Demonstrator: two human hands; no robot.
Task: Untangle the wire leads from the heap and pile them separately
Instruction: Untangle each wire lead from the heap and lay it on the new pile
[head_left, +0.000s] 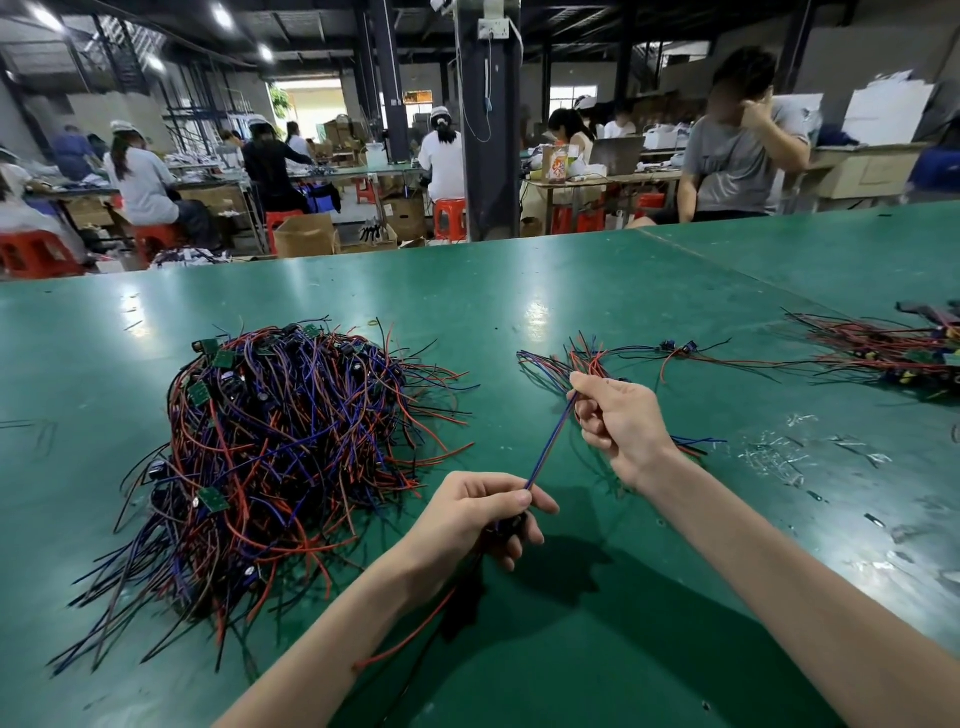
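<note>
A big tangled heap of wire leads (270, 447), red, blue and black with small green boards, lies on the left of the green table (597, 291). A taut blue and red wire lead (550, 444) stretches between my two hands. My left hand (478, 519) grips its lower end, where a dark part sits in my fingers and a red and a black strand hang below. My right hand (618, 421) pinches the upper end. Behind my right hand lies a small separate pile of leads (592, 361).
Another spread of leads (883, 353) lies at the far right edge of the table. Bits of clear scrap (779, 452) litter the table to the right of my arm. Behind the table, people sit at workbenches among red stools and cardboard boxes.
</note>
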